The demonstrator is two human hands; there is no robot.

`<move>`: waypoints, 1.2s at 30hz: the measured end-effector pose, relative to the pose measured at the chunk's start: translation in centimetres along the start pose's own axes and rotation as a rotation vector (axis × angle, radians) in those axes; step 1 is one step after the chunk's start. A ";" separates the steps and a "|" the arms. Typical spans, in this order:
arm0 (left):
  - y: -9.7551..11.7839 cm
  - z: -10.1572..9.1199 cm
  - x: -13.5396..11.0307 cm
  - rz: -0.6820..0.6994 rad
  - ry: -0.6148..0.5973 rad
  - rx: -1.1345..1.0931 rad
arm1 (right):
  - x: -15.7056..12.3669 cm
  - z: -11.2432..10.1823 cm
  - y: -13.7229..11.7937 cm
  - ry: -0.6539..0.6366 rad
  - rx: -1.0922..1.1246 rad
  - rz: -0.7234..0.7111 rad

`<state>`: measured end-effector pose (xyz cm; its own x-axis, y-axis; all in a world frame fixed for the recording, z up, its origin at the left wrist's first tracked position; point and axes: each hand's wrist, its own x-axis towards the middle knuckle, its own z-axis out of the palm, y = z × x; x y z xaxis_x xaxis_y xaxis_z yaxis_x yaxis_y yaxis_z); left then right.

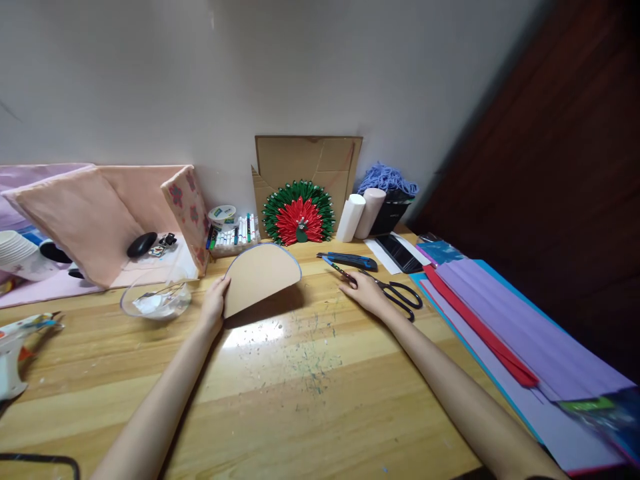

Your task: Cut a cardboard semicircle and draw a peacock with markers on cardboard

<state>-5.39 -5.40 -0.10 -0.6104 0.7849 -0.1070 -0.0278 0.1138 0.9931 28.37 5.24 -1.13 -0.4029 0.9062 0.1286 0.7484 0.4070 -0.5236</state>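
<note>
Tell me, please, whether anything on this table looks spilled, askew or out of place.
Small greenish flecks are scattered over the middle of the wooden table, between the arms, like scraps or specks. The cardboard half-disc sits tilted, one edge raised by the left hand.

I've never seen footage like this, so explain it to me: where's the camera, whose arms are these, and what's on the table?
There is no machine here: it is one picture from a camera worn on a person's head, looking forward and down at their own bare arms. The left hand grips the edge of a half-round cardboard piece, which seems tilted up off the wooden table. The right hand lies flat on black-handled scissors, not gripping them. Behind it lies a blue utility knife. On the left are a glass bowl and a glue gun; on the right, sheets of coloured paper. A red-and-green fan-shaped craft stands at the back.
</note>
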 end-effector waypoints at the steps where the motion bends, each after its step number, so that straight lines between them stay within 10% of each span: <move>1: 0.0 0.0 0.0 -0.018 -0.008 -0.008 | 0.4 0.1 -0.2 0.000 -0.015 0.011; 9: 0.2 -0.5 0.3 -0.172 -0.032 -0.241 | 1.3 0.3 -3.1 -0.059 -0.032 -0.060; 19: 0.4 -1.0 0.0 -0.315 -0.039 -0.546 | 1.9 6.6 -13.6 -0.215 0.100 -0.246; 36: 0.3 -1.0 -0.2 -0.315 -0.029 -0.583 | 2.5 7.1 -14.3 -0.239 -0.187 -0.370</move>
<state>-6.11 -6.14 0.31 -0.4817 0.7849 -0.3897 -0.6303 -0.0013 0.7764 12.95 0.87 0.71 -0.7536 0.6537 0.0688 0.6052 0.7309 -0.3156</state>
